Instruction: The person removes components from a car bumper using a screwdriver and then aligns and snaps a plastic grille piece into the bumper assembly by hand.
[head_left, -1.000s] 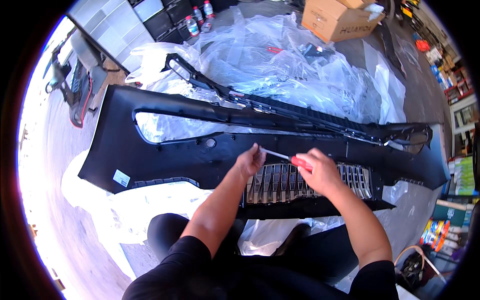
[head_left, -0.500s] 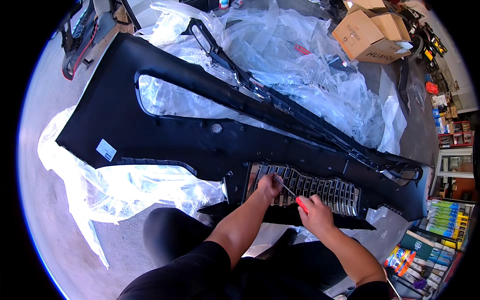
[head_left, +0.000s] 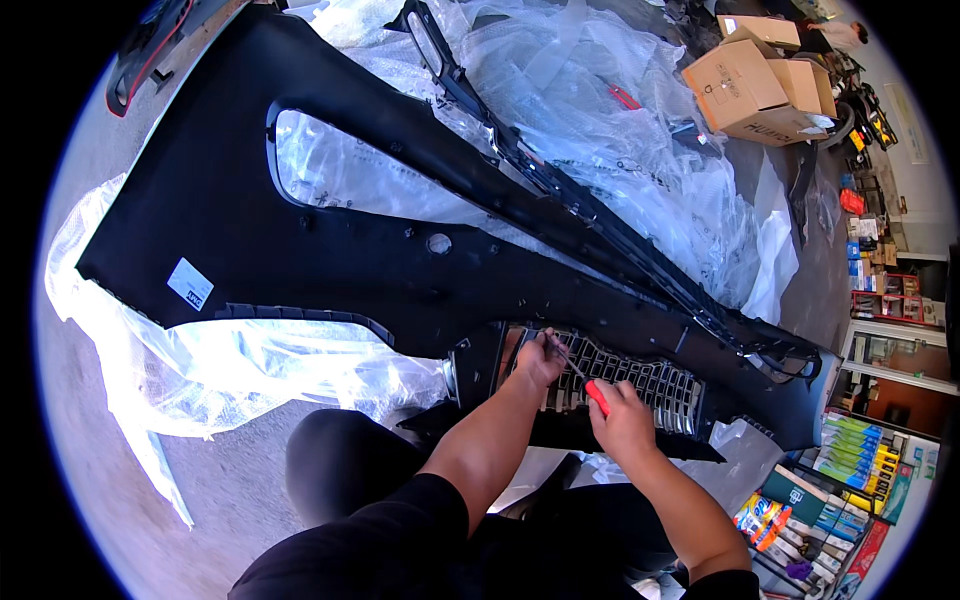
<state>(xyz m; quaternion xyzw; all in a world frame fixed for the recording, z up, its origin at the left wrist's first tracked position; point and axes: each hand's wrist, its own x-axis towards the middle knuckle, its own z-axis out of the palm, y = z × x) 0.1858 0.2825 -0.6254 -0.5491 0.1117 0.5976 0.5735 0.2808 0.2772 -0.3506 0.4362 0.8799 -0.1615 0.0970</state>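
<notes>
Head view gives me the right hand [head_left: 625, 420], fingers clamped on the red handle of a screwdriver [head_left: 597, 396], its slim metal shaft slanting above the shiny, grid-like grille [head_left: 660, 385]. I see the left hand [head_left: 541, 361] near its tip, fingers bunched; whether they pinch anything, I cannot tell. Beneath lies a long, curved black bumper [head_left: 220, 220], crinkled see-through wrap [head_left: 600, 150] beyond it.

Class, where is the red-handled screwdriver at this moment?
In the head view, the red-handled screwdriver is right of and below centre, held in the right hand, its shaft slanting over the grille toward the left hand.
</notes>
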